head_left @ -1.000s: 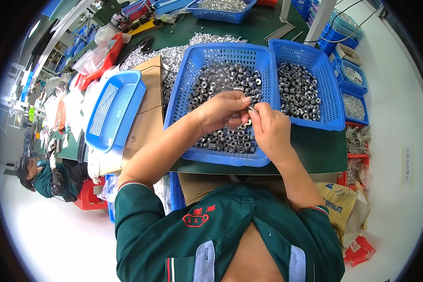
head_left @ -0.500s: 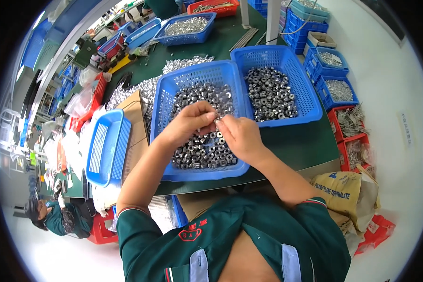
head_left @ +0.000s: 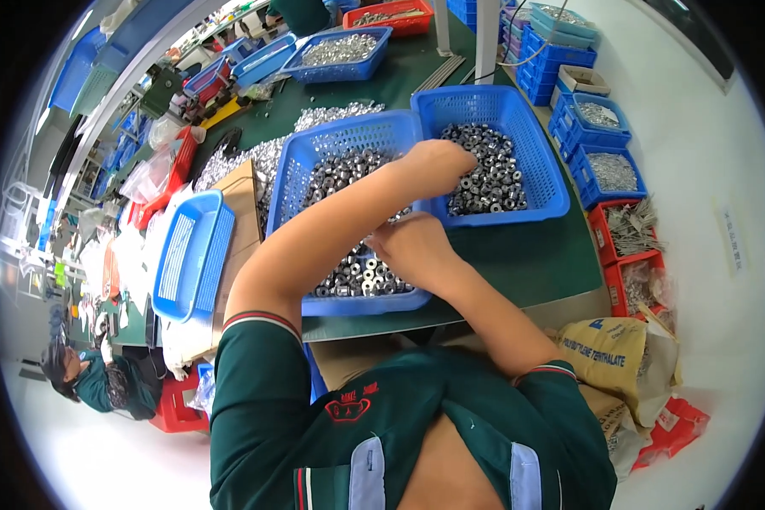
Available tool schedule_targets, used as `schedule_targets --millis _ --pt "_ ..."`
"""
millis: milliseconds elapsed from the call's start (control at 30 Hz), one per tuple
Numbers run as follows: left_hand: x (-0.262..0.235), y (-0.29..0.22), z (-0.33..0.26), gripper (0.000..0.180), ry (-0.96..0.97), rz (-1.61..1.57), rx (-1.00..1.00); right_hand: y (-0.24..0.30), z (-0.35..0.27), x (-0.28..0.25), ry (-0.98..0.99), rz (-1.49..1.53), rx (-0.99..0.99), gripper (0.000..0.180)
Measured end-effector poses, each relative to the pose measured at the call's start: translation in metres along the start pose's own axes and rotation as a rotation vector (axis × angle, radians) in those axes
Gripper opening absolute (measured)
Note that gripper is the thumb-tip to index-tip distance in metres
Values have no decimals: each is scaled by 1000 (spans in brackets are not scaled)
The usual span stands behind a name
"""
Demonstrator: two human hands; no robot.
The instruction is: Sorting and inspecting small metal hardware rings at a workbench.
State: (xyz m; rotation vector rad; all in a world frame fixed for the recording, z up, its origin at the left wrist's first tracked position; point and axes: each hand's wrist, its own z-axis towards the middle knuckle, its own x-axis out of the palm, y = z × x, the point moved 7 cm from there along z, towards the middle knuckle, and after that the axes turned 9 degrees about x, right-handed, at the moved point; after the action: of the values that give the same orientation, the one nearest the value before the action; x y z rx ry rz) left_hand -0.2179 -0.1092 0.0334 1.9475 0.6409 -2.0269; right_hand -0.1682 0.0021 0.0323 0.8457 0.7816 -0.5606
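My left arm crosses over the left basket, and my left hand (head_left: 439, 165) is over the near-left part of the right blue basket (head_left: 552, 191). Its fingers curl down beside dark metal ring-shaped parts (head_left: 493, 170); what they hold is hidden. Lower, my right hand (head_left: 415, 250) stays above the left blue basket (head_left: 348, 306), fingers pressed together. Something small and shiny or clear shows by its fingertips, too unclear to name. Similar shiny rings (head_left: 370, 276) with centre holes fill that basket, partly covered by my left forearm.
An empty blue basket (head_left: 183, 263) rests on cardboard (head_left: 240, 212) at the left. Loose silver parts (head_left: 268, 157) are heaped behind the baskets. A white post (head_left: 487, 42) rises at the back. Stacked crates (head_left: 608, 170) and yellow sacks (head_left: 612, 353) stand right; another person (head_left: 110, 382) sits left.
My hands were together over the left basket; my left hand has moved right to the right basket. My right hand has shifted slightly lower. The view has moved a little.
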Motion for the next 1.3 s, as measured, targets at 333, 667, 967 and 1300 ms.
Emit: schedule_targets --millis 333,667,967,1300 --pt "3 4 -5 32 -212 -36 124 1 1 -6 -17 56 14 17" --pt "-10 28 -164 9 -2 -162 -230 -5 5 -12 -89 173 23 23" --pt "54 12 -182 8 326 110 -393 -1 3 -13 -75 215 28 12" --pt "71 -3 -173 10 157 206 -179 -1 -3 -10 32 204 154 13"
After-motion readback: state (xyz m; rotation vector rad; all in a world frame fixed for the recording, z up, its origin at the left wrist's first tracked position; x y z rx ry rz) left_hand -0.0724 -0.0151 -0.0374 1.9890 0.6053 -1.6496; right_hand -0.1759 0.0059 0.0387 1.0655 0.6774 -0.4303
